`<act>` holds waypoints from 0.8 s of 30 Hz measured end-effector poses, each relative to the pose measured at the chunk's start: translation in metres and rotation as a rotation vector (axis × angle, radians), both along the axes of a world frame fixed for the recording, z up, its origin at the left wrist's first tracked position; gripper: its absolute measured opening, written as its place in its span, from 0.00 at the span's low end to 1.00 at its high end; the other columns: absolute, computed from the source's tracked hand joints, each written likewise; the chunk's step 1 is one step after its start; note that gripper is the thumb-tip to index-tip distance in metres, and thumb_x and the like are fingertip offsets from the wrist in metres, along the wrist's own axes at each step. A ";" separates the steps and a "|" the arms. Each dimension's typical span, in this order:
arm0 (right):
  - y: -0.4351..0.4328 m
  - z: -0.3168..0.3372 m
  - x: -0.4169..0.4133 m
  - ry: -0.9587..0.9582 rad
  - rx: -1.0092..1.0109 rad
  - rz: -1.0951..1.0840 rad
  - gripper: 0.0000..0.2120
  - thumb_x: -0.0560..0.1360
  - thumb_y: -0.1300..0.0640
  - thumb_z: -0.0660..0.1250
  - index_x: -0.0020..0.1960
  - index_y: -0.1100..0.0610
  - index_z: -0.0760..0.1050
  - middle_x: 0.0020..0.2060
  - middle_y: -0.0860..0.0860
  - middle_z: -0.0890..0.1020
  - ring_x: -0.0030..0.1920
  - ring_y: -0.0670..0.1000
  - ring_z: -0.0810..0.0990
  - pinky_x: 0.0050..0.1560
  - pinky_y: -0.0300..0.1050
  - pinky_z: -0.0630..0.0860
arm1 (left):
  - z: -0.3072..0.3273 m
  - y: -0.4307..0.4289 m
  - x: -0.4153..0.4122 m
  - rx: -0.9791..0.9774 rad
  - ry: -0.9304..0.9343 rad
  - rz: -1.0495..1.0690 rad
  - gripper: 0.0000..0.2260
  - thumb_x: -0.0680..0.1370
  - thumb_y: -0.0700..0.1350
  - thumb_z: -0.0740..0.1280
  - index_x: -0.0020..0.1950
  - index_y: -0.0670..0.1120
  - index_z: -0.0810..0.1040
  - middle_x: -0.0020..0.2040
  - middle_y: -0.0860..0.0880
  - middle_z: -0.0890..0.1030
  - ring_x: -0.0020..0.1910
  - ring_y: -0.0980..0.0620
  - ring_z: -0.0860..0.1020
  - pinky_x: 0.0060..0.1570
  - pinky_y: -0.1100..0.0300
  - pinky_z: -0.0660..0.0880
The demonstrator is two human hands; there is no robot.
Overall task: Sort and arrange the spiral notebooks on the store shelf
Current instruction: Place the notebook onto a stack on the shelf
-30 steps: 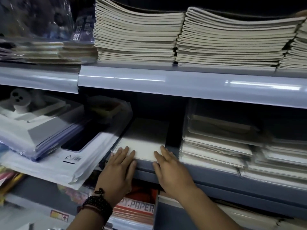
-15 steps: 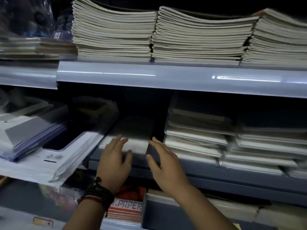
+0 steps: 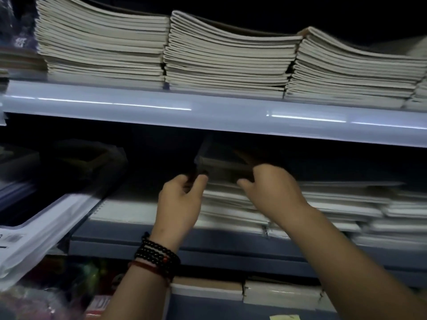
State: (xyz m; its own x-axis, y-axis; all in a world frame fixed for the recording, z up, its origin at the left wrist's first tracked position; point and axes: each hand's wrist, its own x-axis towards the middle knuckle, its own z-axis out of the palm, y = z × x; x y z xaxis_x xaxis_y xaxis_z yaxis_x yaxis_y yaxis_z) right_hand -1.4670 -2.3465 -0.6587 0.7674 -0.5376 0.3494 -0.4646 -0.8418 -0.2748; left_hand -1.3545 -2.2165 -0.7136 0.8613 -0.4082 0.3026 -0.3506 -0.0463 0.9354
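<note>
Hands moved off flat notebook (image 3: 124,211) to adjacent stack (image 3: 231,209); left hand (image 3: 182,199) and right hand (image 3: 270,188) pinch its top notebook (image 3: 221,168).

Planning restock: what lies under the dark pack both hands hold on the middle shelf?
Stacked pale notebooks lie under the dark pack. The left hand and right hand hide its corners; deeper is too dark.

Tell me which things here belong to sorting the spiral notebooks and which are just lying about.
Job: left hand, right hand, top notebook both grip, notebook stack beneath, spiral notebook beside it.
Lying about: exercise books stacked above, plastic-wrapped packs at left.
</note>
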 end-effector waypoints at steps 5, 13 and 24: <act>-0.006 0.011 0.013 0.102 -0.008 0.014 0.24 0.81 0.52 0.63 0.75 0.40 0.65 0.68 0.53 0.73 0.67 0.58 0.72 0.60 0.45 0.70 | 0.001 -0.018 0.009 -0.071 0.115 0.090 0.13 0.78 0.43 0.71 0.36 0.36 0.78 0.29 0.45 0.77 0.24 0.56 0.71 0.24 0.65 0.67; -0.016 0.030 0.024 0.241 -0.055 -0.003 0.21 0.84 0.47 0.57 0.77 0.43 0.64 0.74 0.55 0.69 0.72 0.58 0.68 0.66 0.47 0.66 | 0.019 0.002 0.026 -0.468 0.294 0.064 0.12 0.77 0.33 0.68 0.35 0.41 0.74 0.23 0.48 0.75 0.23 0.53 0.74 0.25 0.62 0.72; -0.023 0.005 0.031 0.156 -0.132 -0.036 0.21 0.84 0.44 0.56 0.76 0.39 0.63 0.75 0.51 0.68 0.73 0.58 0.66 0.71 0.52 0.65 | 0.013 0.033 0.044 -0.399 0.644 -0.258 0.04 0.79 0.35 0.66 0.53 0.35 0.77 0.45 0.38 0.82 0.42 0.44 0.84 0.33 0.53 0.82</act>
